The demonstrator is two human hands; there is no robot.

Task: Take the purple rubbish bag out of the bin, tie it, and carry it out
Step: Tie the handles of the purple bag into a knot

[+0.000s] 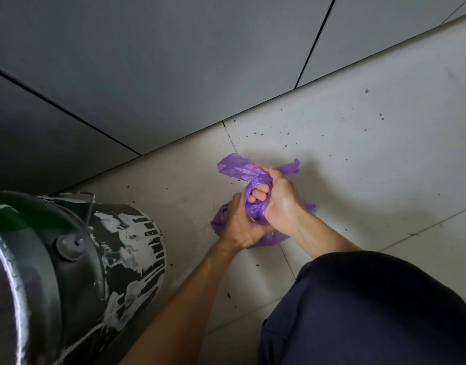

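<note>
The purple rubbish bag (239,169) rests on the tiled floor, out of the bin, small and crumpled. Both hands hold its gathered top. My left hand (239,222) grips the bag's neck low down from the left. My right hand (276,196) is closed around twisted plastic above it, with fingers poking through a loop of the bag. Two loose purple ends stick out past the right hand, away from me. The bag's body is mostly hidden under my hands. The bin (100,259), a black bucket streaked with white paint, stands at the lower left.
A grey tiled wall (174,61) rises just beyond the bag. The pale floor tiles (371,154) are dotted with dark specks. My knee in dark trousers (371,312) fills the lower right. The bin has a wire handle (88,209).
</note>
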